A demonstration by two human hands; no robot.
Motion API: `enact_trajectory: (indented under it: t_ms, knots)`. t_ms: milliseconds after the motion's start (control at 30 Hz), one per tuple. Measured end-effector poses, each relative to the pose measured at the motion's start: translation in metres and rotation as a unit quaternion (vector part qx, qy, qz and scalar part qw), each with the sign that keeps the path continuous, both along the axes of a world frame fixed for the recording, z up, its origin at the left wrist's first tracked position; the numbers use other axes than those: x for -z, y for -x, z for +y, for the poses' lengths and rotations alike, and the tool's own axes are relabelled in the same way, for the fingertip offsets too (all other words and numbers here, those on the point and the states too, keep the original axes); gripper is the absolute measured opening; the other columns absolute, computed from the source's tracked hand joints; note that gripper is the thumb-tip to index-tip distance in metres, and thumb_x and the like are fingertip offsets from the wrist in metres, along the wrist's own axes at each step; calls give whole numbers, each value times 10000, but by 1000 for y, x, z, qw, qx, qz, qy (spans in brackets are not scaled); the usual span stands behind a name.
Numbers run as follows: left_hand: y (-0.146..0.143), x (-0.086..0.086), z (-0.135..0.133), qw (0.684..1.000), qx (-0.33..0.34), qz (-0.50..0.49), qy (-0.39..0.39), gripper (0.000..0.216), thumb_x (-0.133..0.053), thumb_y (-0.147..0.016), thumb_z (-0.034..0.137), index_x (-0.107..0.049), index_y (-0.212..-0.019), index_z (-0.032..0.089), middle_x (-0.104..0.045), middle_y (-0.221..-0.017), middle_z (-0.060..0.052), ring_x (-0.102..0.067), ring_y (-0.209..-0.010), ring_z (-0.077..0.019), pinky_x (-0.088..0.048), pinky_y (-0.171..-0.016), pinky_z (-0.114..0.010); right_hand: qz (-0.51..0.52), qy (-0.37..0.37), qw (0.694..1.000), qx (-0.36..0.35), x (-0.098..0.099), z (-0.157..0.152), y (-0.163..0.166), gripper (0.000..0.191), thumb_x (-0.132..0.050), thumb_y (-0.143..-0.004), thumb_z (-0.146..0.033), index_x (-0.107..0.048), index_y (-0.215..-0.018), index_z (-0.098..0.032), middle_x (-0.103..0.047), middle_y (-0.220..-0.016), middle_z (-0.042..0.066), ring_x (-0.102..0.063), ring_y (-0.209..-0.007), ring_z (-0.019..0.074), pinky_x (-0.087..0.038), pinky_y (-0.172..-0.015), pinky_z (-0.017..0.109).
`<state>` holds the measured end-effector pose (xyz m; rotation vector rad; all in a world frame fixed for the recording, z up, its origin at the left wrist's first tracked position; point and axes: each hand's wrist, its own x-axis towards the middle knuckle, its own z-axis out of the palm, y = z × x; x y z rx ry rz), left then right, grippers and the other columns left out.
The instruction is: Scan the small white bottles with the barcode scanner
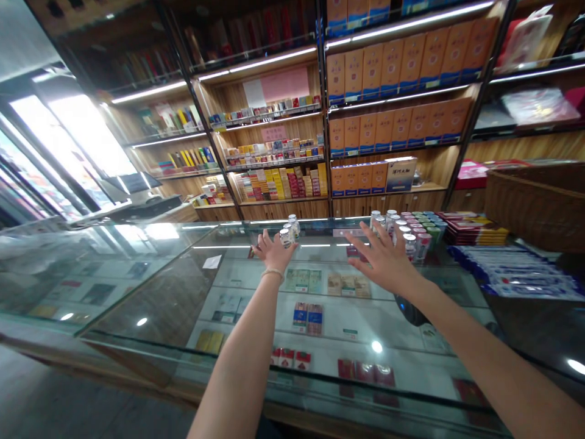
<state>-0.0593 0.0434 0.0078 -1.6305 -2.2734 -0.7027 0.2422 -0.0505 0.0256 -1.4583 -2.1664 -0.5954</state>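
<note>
Both hands are held out over the glass display counter (150,289), open, with palms turned down and fingers spread; nothing is seen to be gripped in either. By the left hand (275,253), with a pale bracelet (273,272) worn at its wrist, a small group of silver-topped cans (295,227) is partly covered from view, and whether any can is touched cannot be told. The right hand (388,262) is held in front of a larger cluster near the far edge, where white cans (410,245) are set beside pink cans (423,245) and green cans (434,235). Below the right forearm, a black device (410,312) is partly hidden. Farther right, red-and-yellow packets (475,230) are stacked, with blue-and-white packets (534,274) laid nearer and a wicker basket (534,195) placed alongside.

The step in hand is judged to be a reach or positioning of both hands, as no grasp appears to be formed. For a can to be handled, the fingers would have to be brought around it and closed lightly, with its close-packed neighbours left undisturbed.
</note>
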Motion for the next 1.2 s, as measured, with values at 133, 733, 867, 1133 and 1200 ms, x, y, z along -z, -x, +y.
enact_trajectory:
  t_ms: [133, 733, 867, 1133, 1200]
  knots:
    - [1, 3, 4, 1000, -13, 4, -10, 657, -600, -848, 664, -679, -1259, 159, -292, -1655, -209, -223, -1537, -405, -153, -1226, -677, -2, 6, 1000, 1, -1, -1, 1, 602, -304, -1034, -612, -455, -1553, -346, -353, -1671, 108, -215, -1558, 353, -66, -1219, 673]
    - [-13, -3, -10, 1000, 14, 15, 9, 472, -597, -852, 535, -765, -1055, 144, -360, -1635, -181, -253, -1513, -423, -194, -1225, -667, 19, -4, 999, -26, -4, -8, -4, 592, -322, -1037, -604, -492, -1529, -321, -399, -1642, 129, -259, -1540, 371, -103, -1202, 704]
    - [-28, -3, -26, 998, 47, 34, 0, 429, -602, -861, 512, -758, -1046, 157, -375, -1633, -170, -264, -1514, -392, -177, -1229, -672, 34, 5, 999, -28, -2, -10, -7, 601, -323, -1032, -612, -499, -1523, -315, -389, -1647, 128, -244, -1544, 367, -83, -1204, 708]
    - [-55, -4, -42, 996, 82, 17, 7, 426, -636, -846, 524, -764, -1010, 151, -390, -1622, -185, -271, -1517, -399, -143, -1251, -637, 33, 20, 999, -25, -10, -11, -11, 617, -338, -1020, -642, -492, -1530, -330, -362, -1663, 124, -225, -1552, 379, -105, -1194, 725]
    - [-62, -7, -43, 995, 103, 1, 10, 421, -668, -822, 544, -769, -975, 165, -366, -1640, -177, -251, -1530, -410, -149, -1251, -636, 28, 19, 999, -20, -13, -11, -15, 609, -341, -1023, -632, -489, -1531, -331, -355, -1666, 127, -224, -1554, 375, -112, -1195, 720]
